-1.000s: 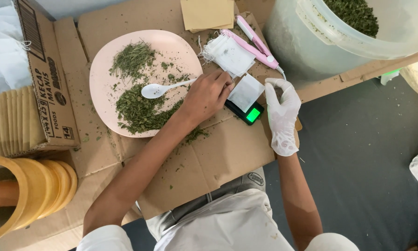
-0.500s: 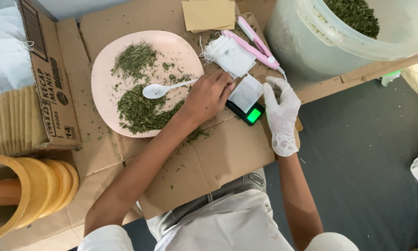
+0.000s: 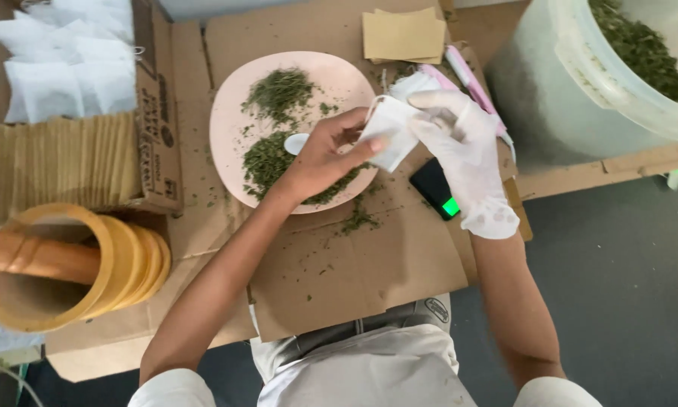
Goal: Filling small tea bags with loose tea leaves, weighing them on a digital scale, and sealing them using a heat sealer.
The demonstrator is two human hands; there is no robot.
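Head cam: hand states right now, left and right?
Left hand: bare, fingers pinched on the small white bag.
Right hand: gloved, fingers gripping the same small white bag from the other side.

I see a small white paper filter bag [image 3: 388,139], soft and slightly crumpled, held up above the edge of the round pink plate [image 3: 229,143]. It hangs tilted, pinched between both hands, with its upper end pulled open, over the scattered green dried herb [image 3: 267,158].
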